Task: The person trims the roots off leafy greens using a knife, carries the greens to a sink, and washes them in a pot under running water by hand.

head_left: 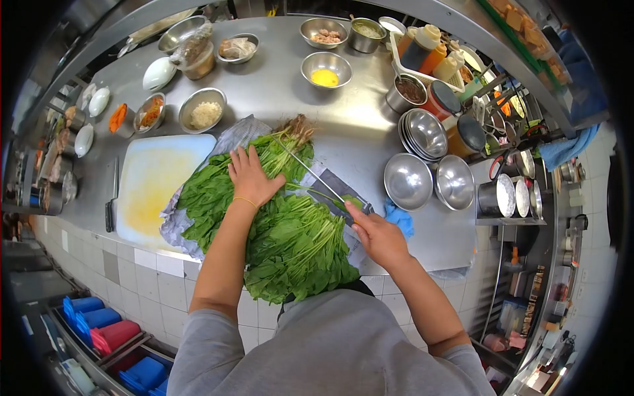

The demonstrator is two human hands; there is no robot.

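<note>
My left hand (pixel 254 177) lies with fingers spread on a heap of leafy greens (pixel 218 195), pressing it down. In my right hand (pixel 380 236) is a knife (pixel 317 177), its long thin blade pointing up and left across the stems near the roots (pixel 298 129). The fingers are wrapped round the handle, which is mostly hidden. A second pile of greens (pixel 304 254) lies nearer my body, stems toward the right. Newspaper (pixel 241 130) is spread beneath the greens. A small loose green leaf (pixel 350 202) lies beside the knife and my right thumb.
Left of the greens lies a white cutting board (pixel 165 162) with yellow stains, and another knife (pixel 113 195) beside it. Metal bowls (pixel 408 181) and a blue cloth (pixel 398 219) are on the right. A bowl with yolk (pixel 325 78) and a basket of sauce bottles (pixel 429 56) stand farther back.
</note>
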